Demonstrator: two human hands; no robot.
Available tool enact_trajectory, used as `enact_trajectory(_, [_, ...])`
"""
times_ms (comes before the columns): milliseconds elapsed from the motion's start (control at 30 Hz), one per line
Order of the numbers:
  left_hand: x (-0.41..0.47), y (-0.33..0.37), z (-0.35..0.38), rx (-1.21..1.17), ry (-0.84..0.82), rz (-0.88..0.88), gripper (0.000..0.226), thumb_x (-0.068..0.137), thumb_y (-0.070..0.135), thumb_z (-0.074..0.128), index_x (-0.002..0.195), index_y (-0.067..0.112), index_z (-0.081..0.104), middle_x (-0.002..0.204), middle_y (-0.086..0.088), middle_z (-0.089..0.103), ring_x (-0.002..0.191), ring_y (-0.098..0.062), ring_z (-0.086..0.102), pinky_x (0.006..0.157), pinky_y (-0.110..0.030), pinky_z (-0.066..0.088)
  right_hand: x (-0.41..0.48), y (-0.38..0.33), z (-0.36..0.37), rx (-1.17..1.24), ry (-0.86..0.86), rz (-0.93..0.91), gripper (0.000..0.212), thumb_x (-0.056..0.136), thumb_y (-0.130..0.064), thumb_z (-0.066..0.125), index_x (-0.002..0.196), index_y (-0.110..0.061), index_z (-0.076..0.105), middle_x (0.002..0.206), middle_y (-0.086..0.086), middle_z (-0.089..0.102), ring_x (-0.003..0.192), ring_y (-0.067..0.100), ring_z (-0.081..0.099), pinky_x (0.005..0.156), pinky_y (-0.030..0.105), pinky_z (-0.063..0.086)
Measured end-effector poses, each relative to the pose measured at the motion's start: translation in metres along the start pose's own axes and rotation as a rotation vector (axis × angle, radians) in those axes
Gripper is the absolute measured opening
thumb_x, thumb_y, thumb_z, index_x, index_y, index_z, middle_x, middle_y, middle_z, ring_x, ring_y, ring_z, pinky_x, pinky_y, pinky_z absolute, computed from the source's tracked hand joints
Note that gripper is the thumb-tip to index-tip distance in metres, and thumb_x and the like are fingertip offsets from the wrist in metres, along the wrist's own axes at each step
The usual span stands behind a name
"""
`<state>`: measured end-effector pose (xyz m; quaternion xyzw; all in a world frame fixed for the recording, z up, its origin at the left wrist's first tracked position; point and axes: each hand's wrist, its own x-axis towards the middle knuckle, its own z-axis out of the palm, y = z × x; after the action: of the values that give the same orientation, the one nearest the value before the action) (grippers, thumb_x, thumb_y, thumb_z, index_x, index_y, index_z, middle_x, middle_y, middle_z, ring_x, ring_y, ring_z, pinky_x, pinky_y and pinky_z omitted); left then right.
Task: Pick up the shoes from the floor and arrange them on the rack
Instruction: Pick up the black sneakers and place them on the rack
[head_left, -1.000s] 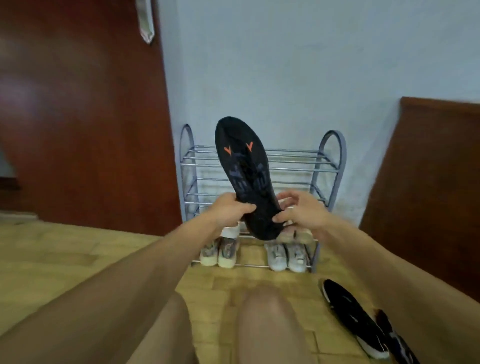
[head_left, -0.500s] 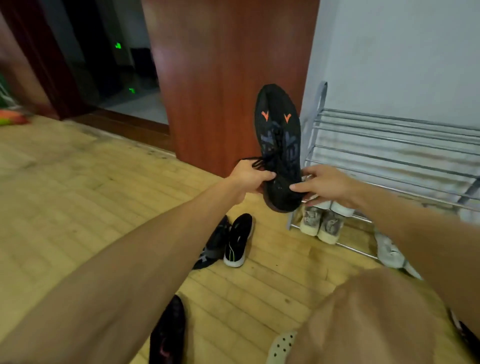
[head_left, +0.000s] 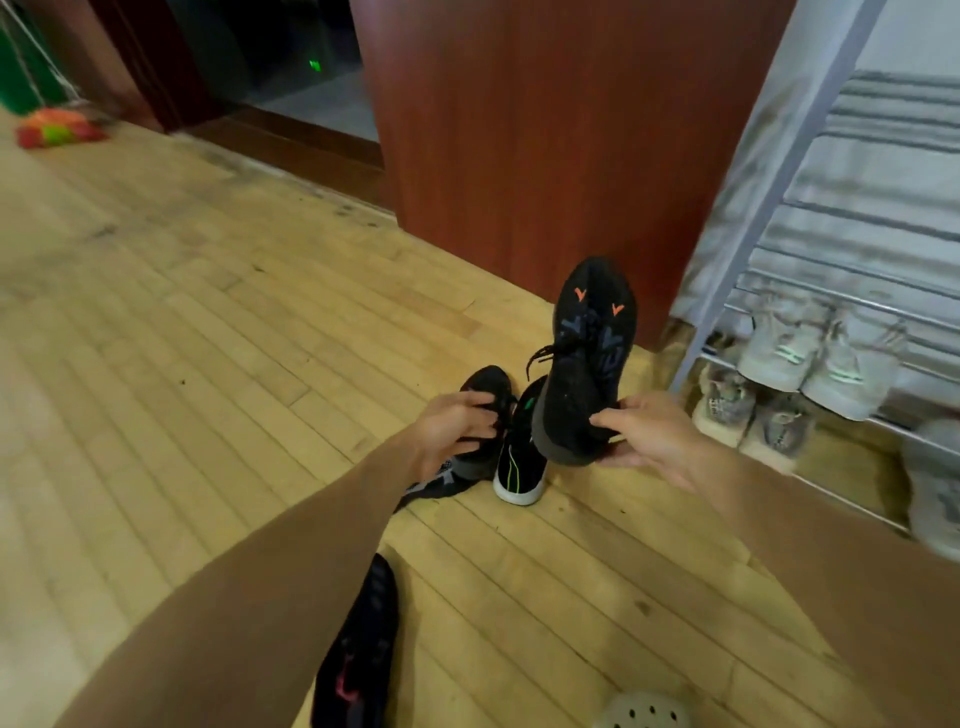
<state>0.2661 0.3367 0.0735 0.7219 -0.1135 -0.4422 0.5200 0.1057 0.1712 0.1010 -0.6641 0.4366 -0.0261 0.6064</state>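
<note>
My right hand (head_left: 647, 440) grips the heel of a black shoe with orange marks (head_left: 587, 358), held toe-up above the floor. My left hand (head_left: 454, 428) has left that shoe and its fingers curl over a second black shoe (head_left: 485, 384) lying on the floor. Right beside it lies a black shoe with green stripes and a white sole (head_left: 519, 462). The metal shoe rack (head_left: 769, 208) stands at the right, with grey-beige sneakers (head_left: 750, 413) on its lowest tier and pale sneakers (head_left: 815, 353) one tier up.
A black shoe with pink marks (head_left: 358, 654) lies on the wooden floor near the bottom edge, and a pale perforated clog (head_left: 644, 712) peeks in beside it. A brown wooden panel (head_left: 545, 130) stands behind the shoes. A dark doorway opens at the upper left.
The view swung left and down from the rack to the floor. My left hand let go of the orange-marked shoe and dropped onto a black shoe on the floor; my right hand lowered the held shoe.
</note>
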Motion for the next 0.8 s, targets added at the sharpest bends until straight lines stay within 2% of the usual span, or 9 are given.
enact_trajectory(100, [0.047,-0.042,0.001,-0.016,0.278,-0.178,0.02,0.091,0.013,0.051,0.106,0.007,0.064,0.095,-0.013,0.062,0.083,-0.024,0.059,0.069,-0.031,0.045,0.037,0.035,0.006,-0.021,0.045,0.021,0.003,0.087,-0.009,0.063,0.086,-0.007,0.065,0.092,0.011,0.069,0.074,0.022,0.07,0.055,0.028,0.059])
enact_trajectory(167, [0.075,-0.07,0.004,-0.028,0.362,-0.288,0.025,0.094,0.019,0.05,0.11,0.003,0.061,0.09,-0.011,0.06,0.076,-0.024,0.056,0.064,-0.031,0.046,0.059,0.059,0.012,-0.045,0.059,0.029,0.013,0.085,-0.009,0.063,0.076,-0.018,0.062,0.087,0.006,0.068,0.074,0.017,0.068,0.051,0.025,0.057])
enact_trajectory(233, [0.103,-0.093,0.004,-0.058,0.434,-0.346,0.034,0.092,0.023,0.053,0.12,0.004,0.053,0.099,-0.011,0.06,0.085,-0.025,0.058,0.075,-0.036,0.05,0.078,0.08,0.019,-0.063,0.072,0.055,0.015,0.083,-0.01,0.063,0.075,-0.022,0.063,0.085,0.006,0.069,0.078,0.021,0.068,0.059,0.032,0.06])
enact_trajectory(300, [0.128,-0.107,0.005,-0.063,0.525,-0.405,0.052,0.086,0.028,0.058,0.13,0.006,0.044,0.125,-0.015,0.051,0.11,-0.033,0.054,0.09,-0.045,0.051,0.09,0.098,0.026,-0.076,0.061,0.084,0.011,0.082,-0.012,0.063,0.075,-0.021,0.067,0.084,0.006,0.072,0.08,0.024,0.069,0.07,0.042,0.061])
enact_trajectory(367, [0.148,-0.116,0.008,-0.137,0.607,-0.432,0.063,0.081,0.034,0.064,0.134,0.01,0.04,0.134,-0.016,0.044,0.115,-0.036,0.051,0.086,-0.048,0.054,0.096,0.115,0.033,-0.086,0.033,0.112,0.01,0.081,-0.015,0.062,0.076,-0.021,0.069,0.082,0.003,0.073,0.079,0.022,0.07,0.071,0.044,0.061])
enact_trajectory(533, [0.17,-0.132,0.014,-0.345,0.674,-0.418,0.028,0.084,0.018,0.066,0.104,0.001,0.057,0.103,-0.018,0.064,0.088,-0.035,0.065,0.066,-0.044,0.06,0.094,0.144,0.035,-0.17,-0.023,0.192,0.012,0.084,-0.021,0.059,0.083,-0.019,0.07,0.083,0.004,0.072,0.078,0.021,0.068,0.073,0.044,0.061])
enact_trajectory(633, [0.162,-0.132,0.011,-0.39,0.618,-0.444,0.013,0.084,0.006,0.065,0.086,0.001,0.053,0.082,-0.017,0.063,0.069,-0.032,0.066,0.034,-0.032,0.051,0.091,0.152,0.027,-0.181,-0.013,0.266,0.006,0.085,-0.018,0.061,0.085,-0.015,0.066,0.089,0.006,0.068,0.079,0.021,0.065,0.072,0.041,0.061])
enact_trajectory(700, [0.15,-0.128,0.011,-0.411,0.452,-0.493,0.019,0.083,0.004,0.064,0.098,0.002,0.052,0.088,-0.019,0.063,0.07,-0.032,0.067,0.04,-0.039,0.056,0.085,0.153,0.023,-0.171,-0.049,0.318,0.008,0.085,-0.017,0.064,0.092,-0.014,0.064,0.097,0.007,0.066,0.085,0.022,0.064,0.067,0.036,0.061])
enact_trajectory(800, [0.125,-0.13,0.014,-0.382,0.262,-0.552,0.013,0.083,0.003,0.064,0.092,0.003,0.054,0.094,-0.018,0.058,0.079,-0.03,0.064,0.062,-0.046,0.059,0.073,0.154,0.025,-0.182,-0.139,0.393,0.039,0.081,-0.014,0.071,0.117,-0.007,0.058,0.115,0.014,0.063,0.101,0.03,0.063,0.071,0.038,0.06])
